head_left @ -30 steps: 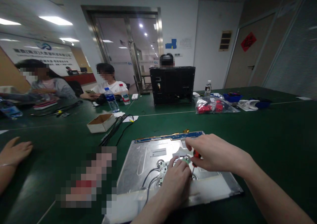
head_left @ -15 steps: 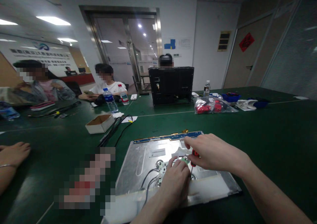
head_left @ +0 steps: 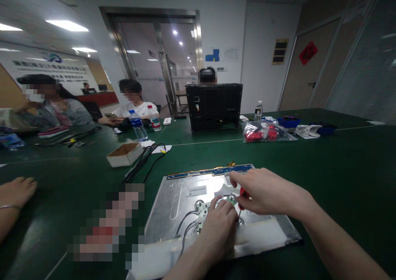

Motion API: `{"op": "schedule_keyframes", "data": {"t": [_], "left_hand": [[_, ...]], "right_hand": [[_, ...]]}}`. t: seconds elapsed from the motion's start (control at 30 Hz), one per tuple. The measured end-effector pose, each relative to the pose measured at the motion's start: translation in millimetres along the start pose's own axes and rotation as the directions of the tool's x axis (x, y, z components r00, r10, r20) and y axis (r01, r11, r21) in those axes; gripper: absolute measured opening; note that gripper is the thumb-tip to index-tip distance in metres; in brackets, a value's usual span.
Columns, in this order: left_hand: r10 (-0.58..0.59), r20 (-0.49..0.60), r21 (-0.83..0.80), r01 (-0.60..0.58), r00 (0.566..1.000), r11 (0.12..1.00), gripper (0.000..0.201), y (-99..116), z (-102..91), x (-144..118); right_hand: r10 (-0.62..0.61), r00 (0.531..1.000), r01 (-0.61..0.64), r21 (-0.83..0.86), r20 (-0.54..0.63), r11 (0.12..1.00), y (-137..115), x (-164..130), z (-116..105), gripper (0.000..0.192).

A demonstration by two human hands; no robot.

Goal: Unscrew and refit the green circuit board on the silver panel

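A silver metal panel (head_left: 185, 197) lay flat on the green table (head_left: 324, 164), nearest the person. At the panel's middle, the left hand (head_left: 220, 226) pressed curled fingers on a small circuit board (head_left: 204, 210). Just beyond, the right hand (head_left: 266, 191) gripped a red-handled screwdriver (head_left: 244, 194), tip down: seemingly screw-driving, which called for steady downward pressure. Farther off, left of the panel, sat a cardboard box (head_left: 123, 154).

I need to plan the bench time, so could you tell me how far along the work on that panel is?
Done: the metal panel lies back-up on the table. In hand: the right hand holds a red screwdriver at the small circuit board, steadied by the left hand. Left: the board's wires remain attached.
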State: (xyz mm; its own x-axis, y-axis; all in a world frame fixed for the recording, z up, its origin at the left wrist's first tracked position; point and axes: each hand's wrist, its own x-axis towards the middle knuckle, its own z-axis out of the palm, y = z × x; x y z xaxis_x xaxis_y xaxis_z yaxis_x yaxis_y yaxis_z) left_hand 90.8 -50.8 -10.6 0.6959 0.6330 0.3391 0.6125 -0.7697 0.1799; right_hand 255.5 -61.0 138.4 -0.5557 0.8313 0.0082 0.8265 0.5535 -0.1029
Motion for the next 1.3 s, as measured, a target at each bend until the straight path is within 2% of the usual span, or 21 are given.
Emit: {"op": "schedule_keyframes", "data": {"t": [0.1, 0.23, 0.3, 0.47, 0.57, 0.77, 0.87, 1.03, 1.17, 1.3], "left_hand": [[-0.001, 0.007, -0.009, 0.001, 1.0, 1.0, 0.008, -0.3, -0.1, 0.0], [0.012, 0.027, -0.018, -0.011, 1.0, 1.0, 0.008, -1.6, -0.1, -0.3], [0.014, 0.029, -0.013, -0.013, 0.999, 1.0, 0.009, -2.0, 0.3, -0.4], [0.007, 0.018, -0.018, -0.006, 1.0, 1.0, 0.006, -1.4, 0.2, -0.4], [0.001, 0.012, -0.027, 0.0, 1.0, 1.0, 0.006, -1.3, 0.2, -0.8], [0.016, 0.032, -0.016, -0.016, 0.999, 1.0, 0.007, -4.9, 3.0, -1.4], [0.026, 0.031, -0.002, -0.026, 0.999, 1.0, 0.007, -5.8, 4.5, -0.9], [0.018, -0.021, 0.003, -0.018, 1.0, 1.0, 0.005, -3.7, 5.7, -1.1], [0.004, -0.05, -0.023, -0.005, 0.999, 1.0, 0.008, -2.4, 5.8, -1.8], [0.013, -0.024, -0.033, -0.014, 1.0, 0.999, 0.007, -3.2, 5.2, -1.4]], "right_hand": [[-0.025, 1.0, 0.025, 0.045, 0.007, 0.999, 0.2, -3.0, 0.2, 0.031], [0.078, 0.997, -0.078, -0.017, -0.012, 0.997, -2.1, 0.9, 2.8, 0.03], [0.088, 0.996, -0.089, -0.04, -0.018, 0.995, -2.3, 3.6, 3.8, 0.033], [0.017, 0.999, -0.017, -0.011, -0.042, 1.0, 0.5, 1.4, 2.7, 0.019], [-0.018, 0.999, 0.018, 0.009, -0.031, 1.0, 1.2, -1.7, 1.3, 0.025], [0.092, 0.996, -0.092, -0.035, -0.009, 0.995, -1.3, 2.6, 1.3, 0.029], [0.103, 0.995, -0.104, -0.063, -0.013, 0.993, -2.1, 5.1, 2.2, 0.036], [0.024, 1.0, -0.024, -0.016, -0.02, 1.0, -0.9, 1.7, 0.9, 0.019], [-0.053, 0.999, 0.052, 0.083, 0.002, 0.995, -1.1, -2.2, 0.2, 0.026], [0.066, 0.997, -0.066, 0.007, -0.03, 0.998, -2.2, 1.4, 4.0, 0.027]]}}
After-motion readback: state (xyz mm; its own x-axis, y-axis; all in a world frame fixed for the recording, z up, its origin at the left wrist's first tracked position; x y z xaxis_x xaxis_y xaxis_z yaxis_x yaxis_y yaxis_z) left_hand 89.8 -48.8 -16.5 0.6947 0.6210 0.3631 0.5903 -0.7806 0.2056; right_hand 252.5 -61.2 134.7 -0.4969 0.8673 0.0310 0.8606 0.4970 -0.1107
